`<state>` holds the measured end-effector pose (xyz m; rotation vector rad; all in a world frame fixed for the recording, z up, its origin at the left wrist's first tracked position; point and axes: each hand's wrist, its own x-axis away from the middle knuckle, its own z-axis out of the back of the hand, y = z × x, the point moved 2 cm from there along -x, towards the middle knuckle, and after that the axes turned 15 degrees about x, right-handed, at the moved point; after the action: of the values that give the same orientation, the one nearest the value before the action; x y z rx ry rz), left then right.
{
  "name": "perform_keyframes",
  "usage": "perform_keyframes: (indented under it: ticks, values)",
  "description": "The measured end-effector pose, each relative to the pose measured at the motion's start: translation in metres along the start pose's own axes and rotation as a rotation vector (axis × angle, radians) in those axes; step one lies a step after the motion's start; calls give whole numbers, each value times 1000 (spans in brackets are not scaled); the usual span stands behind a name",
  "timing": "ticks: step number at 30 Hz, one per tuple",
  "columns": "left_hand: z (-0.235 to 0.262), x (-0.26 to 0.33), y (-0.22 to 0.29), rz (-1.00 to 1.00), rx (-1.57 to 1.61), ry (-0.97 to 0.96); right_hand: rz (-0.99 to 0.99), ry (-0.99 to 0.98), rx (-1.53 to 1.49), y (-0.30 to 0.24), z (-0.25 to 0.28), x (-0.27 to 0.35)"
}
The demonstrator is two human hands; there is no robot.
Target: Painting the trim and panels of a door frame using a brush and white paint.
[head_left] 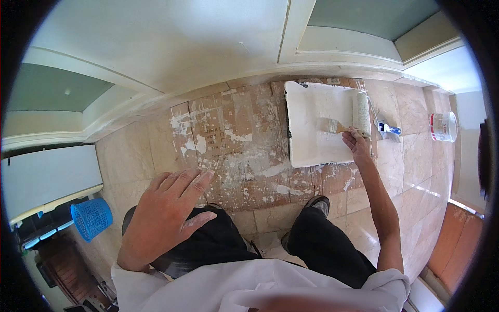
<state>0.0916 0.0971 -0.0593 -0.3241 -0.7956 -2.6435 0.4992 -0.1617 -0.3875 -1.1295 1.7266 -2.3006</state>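
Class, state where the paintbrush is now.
Right of centre in the head view, the paintbrush is in the right hand, over the paint tray, near the roller.

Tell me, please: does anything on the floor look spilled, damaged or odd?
Yes. The brown cardboard under and to the left of the white paint tray is blotched and speckled with white, apparently paint, so it looks messy and splashed. Nothing else on the floor stands out.

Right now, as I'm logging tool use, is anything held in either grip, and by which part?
The right grip holds the brush by its handle. The left grip is open, with nothing seen in it.
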Motion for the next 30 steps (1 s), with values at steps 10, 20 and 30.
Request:
perform_keyframes:
  ticks: [10,20,30]
  values:
    - [1,24,-1,134,28,15,57,13,-16,-24,3,11]
    - [7,13,0,123,-14,21,449,-284,-455,-184,-146,47]
    - [1,3,-5,128,-21,-104,810,17,-699,-103,-263,79]
